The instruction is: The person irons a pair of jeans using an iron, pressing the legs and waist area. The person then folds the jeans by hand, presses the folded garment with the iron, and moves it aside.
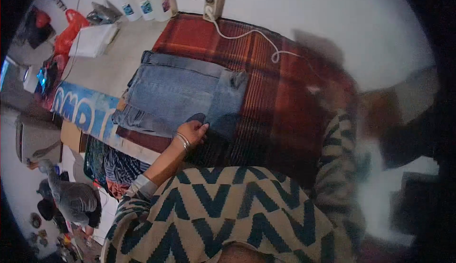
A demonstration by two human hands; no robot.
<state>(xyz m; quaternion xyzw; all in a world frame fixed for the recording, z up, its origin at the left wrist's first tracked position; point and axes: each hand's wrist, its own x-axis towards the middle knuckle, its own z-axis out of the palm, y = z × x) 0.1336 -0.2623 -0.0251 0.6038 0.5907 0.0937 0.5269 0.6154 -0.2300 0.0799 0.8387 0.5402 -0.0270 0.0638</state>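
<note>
A folded pair of blue jeans (175, 89) lies flat on a red plaid cloth (289, 120) that covers part of the table. My left hand (192, 132), with bracelets at its wrist, is at the near edge of the jeans, its fingers closed on the denim. On the far right of the cloth is my right hand (336, 96), dim and blurred below a patterned sleeve. Its fingers cannot be made out, nor whether it holds anything. A white cord (247, 35) runs across the cloth toward that side.
A power strip (214, 0) with a plug stands at the back edge. Several plastic bottles (145, 1) are beside it, and white folded sheets (92, 40) lie to the left. Below the table's near side are piled clothes (121, 165). Another person (76, 201) is at lower left.
</note>
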